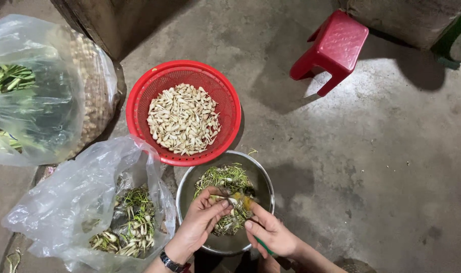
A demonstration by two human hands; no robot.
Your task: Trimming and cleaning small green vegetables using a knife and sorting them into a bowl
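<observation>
Beyond the hands sat a round red plastic colander (139,96) of pale peeled bulbs (184,119), a small red plastic stool (331,48) farther up to their right, and two clear plastic bags (63,202) of green-topped stalks on their left.

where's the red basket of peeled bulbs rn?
Head view, left of centre: the red basket sits on the concrete floor, just beyond the metal bowl under both hands, touching its far rim. Plastic bags lie to its left, a red stool to its upper right.

Small pale bulb (234,200) above steel bowl (263,178)
</observation>
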